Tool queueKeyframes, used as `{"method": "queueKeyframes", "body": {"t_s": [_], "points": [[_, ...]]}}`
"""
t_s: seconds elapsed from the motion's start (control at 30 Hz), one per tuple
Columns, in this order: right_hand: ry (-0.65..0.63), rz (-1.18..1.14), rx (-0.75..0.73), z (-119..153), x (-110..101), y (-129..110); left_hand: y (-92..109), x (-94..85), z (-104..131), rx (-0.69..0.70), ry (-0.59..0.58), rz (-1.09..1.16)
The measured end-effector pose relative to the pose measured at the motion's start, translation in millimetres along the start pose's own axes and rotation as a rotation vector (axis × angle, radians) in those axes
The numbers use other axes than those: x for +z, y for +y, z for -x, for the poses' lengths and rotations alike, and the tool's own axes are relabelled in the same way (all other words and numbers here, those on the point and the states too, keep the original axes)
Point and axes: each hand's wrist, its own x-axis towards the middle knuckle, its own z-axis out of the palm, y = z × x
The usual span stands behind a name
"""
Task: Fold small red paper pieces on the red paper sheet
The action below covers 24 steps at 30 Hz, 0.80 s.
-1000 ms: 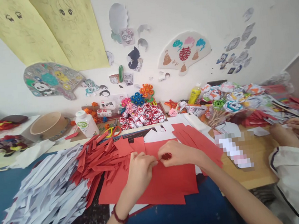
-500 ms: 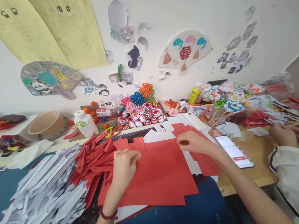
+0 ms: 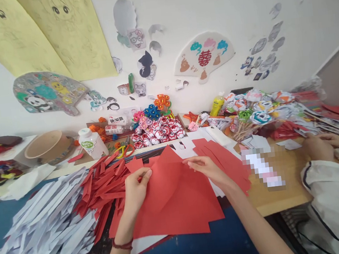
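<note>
Through the head camera I look down at two bare hands working with a red sheet (image 3: 164,176) at the middle of a dark blue surface (image 3: 201,247). The sheet bows upward over a stack of larger red paper (image 3: 194,212), one corner pointing toward the wall (image 3: 199,9). My left grip (image 3: 137,188), with a dark red bracelet (image 3: 123,245) at the wrist, is pinched together on the sheet's left edge, thumb on the near face. My right grip (image 3: 205,168) is at the sheet's right edge, its fingertips close together there; I cannot tell whether they clamp the paper or only touch it.

Left of the stack I see a heap of folded red strips (image 3: 101,189), and beyond it, farther left, a broad pile of white strips (image 3: 46,230). More red paper (image 3: 222,161) lies just right of my right grip. Behind the work, along the wall, stand a tan bowl (image 3: 47,145) and a white bottle (image 3: 92,144); scissors (image 3: 125,150) with yellow and orange handles lie near red-and-white paper flowers (image 3: 159,130). Right of these, a yellow bottle (image 3: 217,105) stands beside a bunch of paper flowers on sticks (image 3: 258,111). At far right, a co-worker's hands (image 3: 320,146) are over a wooden surface (image 3: 287,195), near a pixelated patch.
</note>
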Motion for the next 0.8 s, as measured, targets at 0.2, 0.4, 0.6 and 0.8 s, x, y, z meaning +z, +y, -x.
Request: {"method": "queueKeyframes", "body": {"t_s": [0.2, 0.4, 0.6, 0.8], "points": [[0.210, 0.011, -0.053, -6, 17, 19, 1, 4.3, 5, 0.006, -0.044, 0.039], [0.200, -0.169, 0.037, -13, 25, 27, 2, 3.4, 8, 0.011, -0.069, 0.040], [0.258, -0.290, 0.086, -8, 20, 21, 7, 4.6, 15, 0.114, 0.106, -0.405], [0.456, -0.145, -0.006, -2, 31, 6, 37, 37.1, 37, 0.466, 0.046, -0.790]]}}
